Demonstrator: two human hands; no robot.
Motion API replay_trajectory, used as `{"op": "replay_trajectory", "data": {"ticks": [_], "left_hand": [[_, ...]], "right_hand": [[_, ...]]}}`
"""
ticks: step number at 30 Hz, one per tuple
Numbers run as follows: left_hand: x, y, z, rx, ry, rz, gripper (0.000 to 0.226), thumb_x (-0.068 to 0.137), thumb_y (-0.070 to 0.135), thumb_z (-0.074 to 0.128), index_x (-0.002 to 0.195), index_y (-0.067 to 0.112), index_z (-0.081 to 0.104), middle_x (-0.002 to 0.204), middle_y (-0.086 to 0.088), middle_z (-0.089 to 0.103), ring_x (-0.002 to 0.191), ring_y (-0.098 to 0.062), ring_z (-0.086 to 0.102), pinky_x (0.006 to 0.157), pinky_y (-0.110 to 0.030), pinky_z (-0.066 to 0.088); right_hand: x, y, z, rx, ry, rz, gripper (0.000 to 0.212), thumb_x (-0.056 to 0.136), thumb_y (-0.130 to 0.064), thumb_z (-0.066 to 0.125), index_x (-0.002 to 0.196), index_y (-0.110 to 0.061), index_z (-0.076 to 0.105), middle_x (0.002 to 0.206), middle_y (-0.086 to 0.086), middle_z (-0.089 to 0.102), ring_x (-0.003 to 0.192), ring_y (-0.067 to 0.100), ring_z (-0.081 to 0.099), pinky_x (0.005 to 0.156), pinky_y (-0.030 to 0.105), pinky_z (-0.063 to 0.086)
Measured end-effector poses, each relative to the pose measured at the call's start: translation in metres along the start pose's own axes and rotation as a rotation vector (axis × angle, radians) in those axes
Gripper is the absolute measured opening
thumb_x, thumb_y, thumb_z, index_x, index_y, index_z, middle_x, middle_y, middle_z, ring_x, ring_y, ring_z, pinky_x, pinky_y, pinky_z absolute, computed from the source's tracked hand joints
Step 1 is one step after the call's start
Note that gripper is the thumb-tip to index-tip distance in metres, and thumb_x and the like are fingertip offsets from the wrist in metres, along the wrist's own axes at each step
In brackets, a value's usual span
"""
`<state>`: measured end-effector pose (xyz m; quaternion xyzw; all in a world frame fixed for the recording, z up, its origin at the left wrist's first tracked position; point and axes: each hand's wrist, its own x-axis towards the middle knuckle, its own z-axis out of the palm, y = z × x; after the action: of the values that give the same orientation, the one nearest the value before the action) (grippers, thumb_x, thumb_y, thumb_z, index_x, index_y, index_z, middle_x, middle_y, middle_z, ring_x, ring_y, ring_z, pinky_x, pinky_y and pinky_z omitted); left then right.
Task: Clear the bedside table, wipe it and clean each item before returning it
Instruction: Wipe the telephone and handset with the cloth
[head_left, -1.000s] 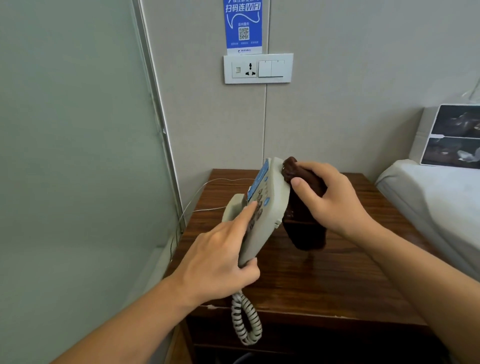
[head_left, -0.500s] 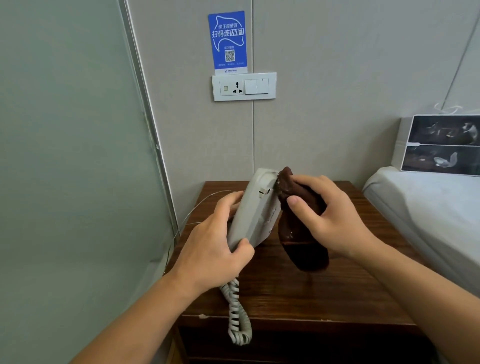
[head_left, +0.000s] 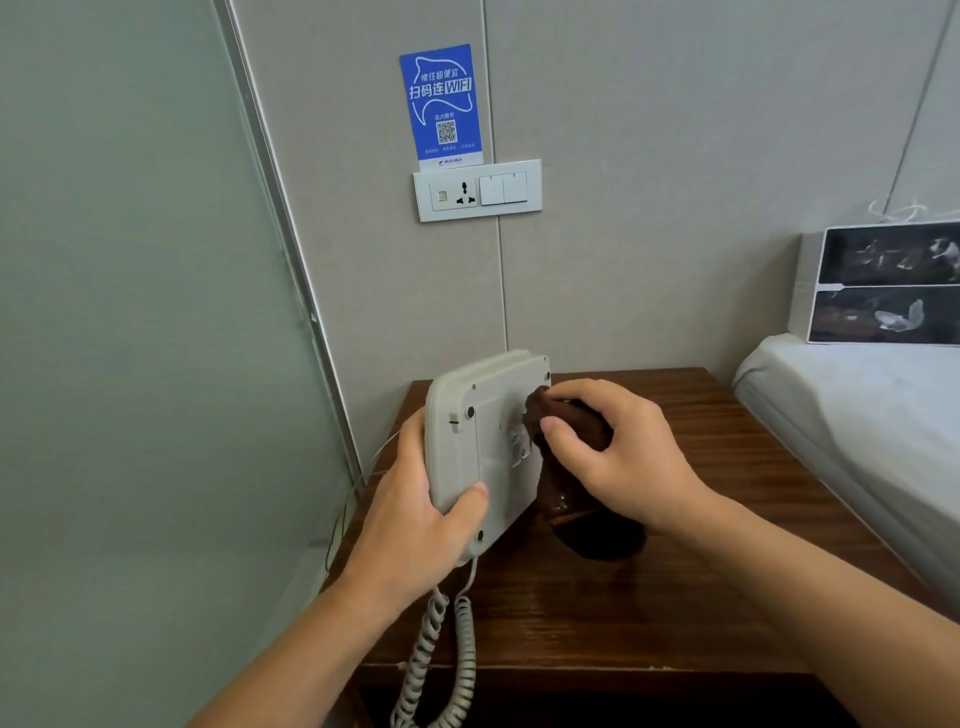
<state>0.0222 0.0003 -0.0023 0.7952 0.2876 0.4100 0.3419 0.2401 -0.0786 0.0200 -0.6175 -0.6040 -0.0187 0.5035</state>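
Telephone (head_left: 485, 447) held upright above the wooden worktop (head_left: 675, 613), underside now turned toward the camera; keypad face, visible a second ago, rotated away. Left hand (head_left: 415, 514) wrapped around the lower left edge of the casing, thumb across the back, fingers hidden behind. Right hand (head_left: 618, 457) closed around a bunched dark brown cloth (head_left: 576, 488), cloth tip pressed against the label area on the underside, loose tail hanging at 6 o'clock toward the worktop. Coiled cord (head_left: 441, 660) dangling from the bottom of the casing over the front edge of the worktop at 6 o'clock; thin line cord (head_left: 384, 452) trailing toward the wall at 9 o'clock.

Change: side-edge wiping replaced by contact with the back panel, the set having been swung round within the left-hand grip. Probable meaning: front and edge treated, cleaning of this item in its final passes, return to the worktop likely next.

Surroundings: socket and switch plate (head_left: 478, 190) with blue WiFi notice (head_left: 440, 106) at 12 o'clock on the wall; bed (head_left: 857, 415) at 3 o'clock, boxed item (head_left: 883, 283) resting on it; frosted glass partition (head_left: 130, 338) at 9 o'clock.
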Motion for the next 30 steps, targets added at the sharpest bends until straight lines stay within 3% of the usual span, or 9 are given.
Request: {"op": "replay_trajectory", "data": {"ticks": [4,6,8,10,16,20,23,27,30], "left_hand": [[-0.004,-0.002,0.000,0.014,-0.029,0.044,0.116,0.083,0.005,0.080,0.156,0.057,0.005,0.131,0.046,0.048,0.126,0.008,0.054,0.094,-0.011,0.050],[-0.002,-0.003,-0.003,-0.008,-0.041,0.054,0.128,0.081,0.004,0.082,0.152,0.067,-0.004,0.138,0.040,0.049,0.130,0.002,0.055,0.104,-0.024,0.050],[0.001,-0.006,-0.007,-0.031,-0.026,0.063,0.127,0.078,0.009,0.085,0.151,0.068,0.000,0.145,0.029,0.049,0.136,-0.006,0.053,0.110,-0.039,0.049],[0.003,-0.009,-0.011,-0.034,-0.023,0.081,0.124,0.075,0.012,0.086,0.151,0.067,0.006,0.150,0.025,0.045,0.139,-0.008,0.049,0.112,-0.043,0.047],[0.007,-0.022,-0.019,-0.010,-0.026,0.157,0.101,0.076,0.019,0.084,0.144,0.065,0.025,0.146,0.035,0.040,0.138,-0.007,0.048,0.107,-0.026,0.048],[0.006,-0.033,-0.016,-0.044,-0.026,0.107,0.098,0.074,0.021,0.086,0.142,0.054,0.023,0.143,0.017,0.045,0.131,-0.013,0.055,0.103,-0.043,0.055],[0.003,-0.042,-0.013,-0.069,-0.011,0.078,0.098,0.072,0.020,0.085,0.140,0.050,0.022,0.139,0.017,0.052,0.131,-0.016,0.057,0.107,-0.046,0.052],[0.001,-0.050,-0.016,-0.089,-0.063,0.046,0.100,0.074,0.008,0.084,0.137,0.053,0.022,0.141,0.007,0.053,0.131,-0.019,0.060,0.109,-0.044,0.051],[0.003,-0.053,-0.017,-0.091,-0.085,0.058,0.100,0.080,-0.003,0.082,0.137,0.050,0.020,0.141,0.010,0.050,0.132,-0.014,0.057,0.108,-0.035,0.051]], "right_hand": [[-0.002,-0.008,0.013,0.052,-0.032,-0.135,0.034,0.090,-0.032,0.071,0.122,-0.028,0.063,0.113,-0.019,0.066,0.107,0.008,0.066,0.090,0.037,0.056],[-0.002,-0.009,0.023,0.054,-0.014,-0.152,0.031,0.090,-0.029,0.072,0.121,-0.026,0.065,0.112,-0.017,0.064,0.107,0.009,0.064,0.091,0.035,0.054],[-0.003,-0.009,0.031,0.066,-0.002,-0.142,0.028,0.091,-0.030,0.071,0.118,-0.025,0.070,0.110,-0.012,0.061,0.106,0.008,0.062,0.092,0.032,0.053],[-0.002,-0.009,0.036,0.085,0.001,-0.120,0.028,0.092,-0.033,0.069,0.119,-0.026,0.071,0.110,-0.009,0.061,0.107,0.007,0.060,0.092,0.029,0.051],[0.001,-0.010,0.040,0.076,-0.026,-0.102,0.026,0.094,-0.028,0.072,0.120,-0.030,0.071,0.114,-0.013,0.062,0.111,0.007,0.061,0.096,0.032,0.052],[-0.002,-0.010,0.045,0.008,-0.092,-0.147,0.041,0.092,-0.040,0.068,0.131,-0.031,0.066,0.118,-0.009,0.054,0.110,0.005,0.057,0.097,0.025,0.050],[-0.021,-0.012,0.056,-0.090,-0.178,-0.230,0.055,0.093,-0.043,0.064,0.145,-0.027,0.055,0.127,-0.003,0.045,0.113,0.011,0.053,0.097,0.028,0.049],[-0.035,-0.011,0.062,-0.195,-0.262,-0.455,0.038,0.096,-0.035,0.065,0.133,-0.027,0.065,0.115,0.000,0.054,0.100,0.017,0.057,0.079,0.032,0.053],[-0.012,0.000,0.058,-0.207,-0.164,-0.348,0.032,0.094,-0.039,0.062,0.125,-0.030,0.067,0.108,-0.004,0.056,0.096,0.020,0.060,0.076,0.041,0.055]]}}
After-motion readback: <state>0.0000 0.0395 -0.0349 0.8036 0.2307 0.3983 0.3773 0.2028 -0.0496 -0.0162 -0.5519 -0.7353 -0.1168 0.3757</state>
